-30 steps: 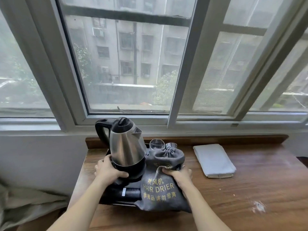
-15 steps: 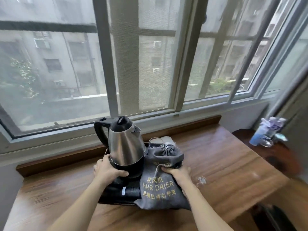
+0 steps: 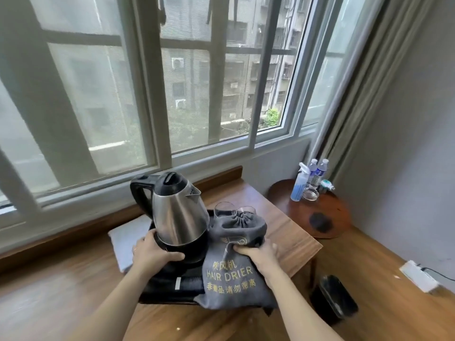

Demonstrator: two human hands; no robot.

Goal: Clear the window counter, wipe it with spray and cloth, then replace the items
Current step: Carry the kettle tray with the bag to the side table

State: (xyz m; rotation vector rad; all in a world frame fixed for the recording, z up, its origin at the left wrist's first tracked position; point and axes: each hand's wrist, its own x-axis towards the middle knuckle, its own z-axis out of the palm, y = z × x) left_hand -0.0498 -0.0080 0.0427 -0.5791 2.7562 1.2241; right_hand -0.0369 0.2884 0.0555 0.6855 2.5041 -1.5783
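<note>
Nearest to the camera, both forearms reach forward over the wooden surface (image 3: 61,299). The left hand (image 3: 152,254) curls its fingers (image 3: 172,256) around the black base under the steel kettle (image 3: 178,212), and the right hand (image 3: 257,254) grips the side of a grey drawstring bag (image 3: 234,274) with closed fingers. Kettle and bag sit together on a black tray (image 3: 170,289), with two clear glasses (image 3: 234,209) just behind the bag. It seems the person is carrying the whole tray off the surface in one load, so the clearing step is in progress. To do it well, the tray should be kept level, because the kettle is tall and the glasses may slide; a slow turn toward the round side table (image 3: 337,217) looks sensible. The bag carries gold writing: Chinese characters, then "HAIR DRIER", then one more Chinese line which is too small to be sure of. A folded white cloth (image 3: 128,239) lies under the tray's left edge. Farther away, a blue spray bottle (image 3: 299,184) stands on the side table beside two water bottles (image 3: 318,171); their labels are not readable.
</note>
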